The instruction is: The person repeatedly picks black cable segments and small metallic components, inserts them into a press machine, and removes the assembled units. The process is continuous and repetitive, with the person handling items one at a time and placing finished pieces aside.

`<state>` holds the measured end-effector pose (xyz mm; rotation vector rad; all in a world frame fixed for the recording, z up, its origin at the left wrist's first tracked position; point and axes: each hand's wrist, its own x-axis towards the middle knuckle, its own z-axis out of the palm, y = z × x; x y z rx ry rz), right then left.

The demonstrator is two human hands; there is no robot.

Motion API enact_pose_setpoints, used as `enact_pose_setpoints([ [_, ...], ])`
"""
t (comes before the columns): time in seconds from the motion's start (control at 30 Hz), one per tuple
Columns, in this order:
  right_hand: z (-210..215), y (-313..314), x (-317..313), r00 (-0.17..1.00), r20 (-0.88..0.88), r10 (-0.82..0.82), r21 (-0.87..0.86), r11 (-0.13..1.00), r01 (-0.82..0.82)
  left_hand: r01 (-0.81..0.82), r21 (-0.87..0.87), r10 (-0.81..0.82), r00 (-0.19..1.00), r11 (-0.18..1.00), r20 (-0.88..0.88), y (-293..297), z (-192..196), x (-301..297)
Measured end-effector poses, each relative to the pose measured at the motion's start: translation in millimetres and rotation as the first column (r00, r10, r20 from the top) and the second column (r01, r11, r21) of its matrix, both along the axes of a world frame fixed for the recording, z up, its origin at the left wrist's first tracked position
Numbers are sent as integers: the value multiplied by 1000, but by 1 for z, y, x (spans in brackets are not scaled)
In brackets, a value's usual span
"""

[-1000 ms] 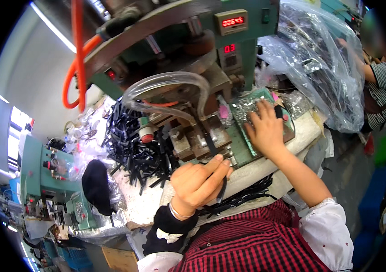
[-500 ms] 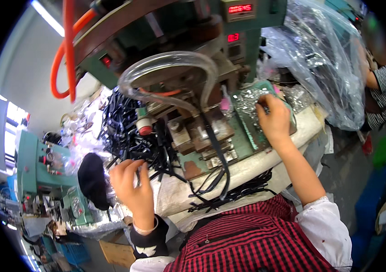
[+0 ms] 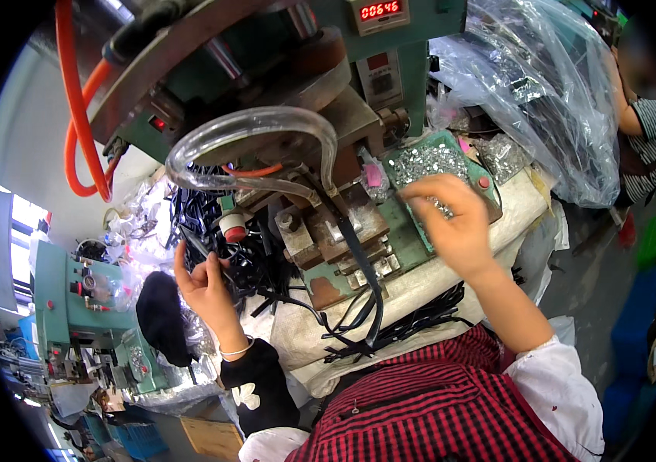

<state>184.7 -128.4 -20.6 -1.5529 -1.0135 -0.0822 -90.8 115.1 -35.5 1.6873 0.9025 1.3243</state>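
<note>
My left hand (image 3: 211,299) is raised at the left of the press, thumb and fingers closed around a slim dark strip-like piece (image 3: 195,243); its exact kind is unclear. Over the green tray (image 3: 426,233) hovers my right hand (image 3: 455,227), fingers curled together and a little blurred; what they hold, if anything, is hidden. Small shiny metal pieces (image 3: 430,160) fill the tray's far part. Across the press's metal die (image 3: 351,231) a black strap (image 3: 365,269) runs toward me and hangs over the front edge.
A pile of black straps (image 3: 255,262) lies left of the die, near a red push button (image 3: 234,229). A clear hose (image 3: 255,115) loops above. More straps (image 3: 405,327) lie along the front edge. Clear plastic sheeting (image 3: 528,92) and another person (image 3: 644,123) are at the right.
My right hand has drawn back from the metal pieces, toward the left and nearer to me. My left hand has risen and now holds a slim dark piece. The view has shifted slightly.
</note>
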Motion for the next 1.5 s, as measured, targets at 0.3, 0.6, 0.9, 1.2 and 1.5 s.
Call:
enact_pose_setpoints([
  [0.3,7,55,-50,817,-521,246,274,955,-113,90,-118,-98,993,989,-70,-53,-9,15],
  [0.6,45,31,-75,676,-618,401,312,915,-256,11,424,-59,993,906,100,-107,71,32],
  [0.9,-53,-6,34,820,486,-302,-401,757,516,520,778,-240,854,351,-462,-121,65,90],
  [1.2,-47,1,47,903,275,-331,-264,876,402,489,814,-245,870,315,-428,-113,54,92],
  [1.5,-55,6,45,890,317,-327,-203,894,400,826,21,-824,559,563,91,-174,144,32],
])
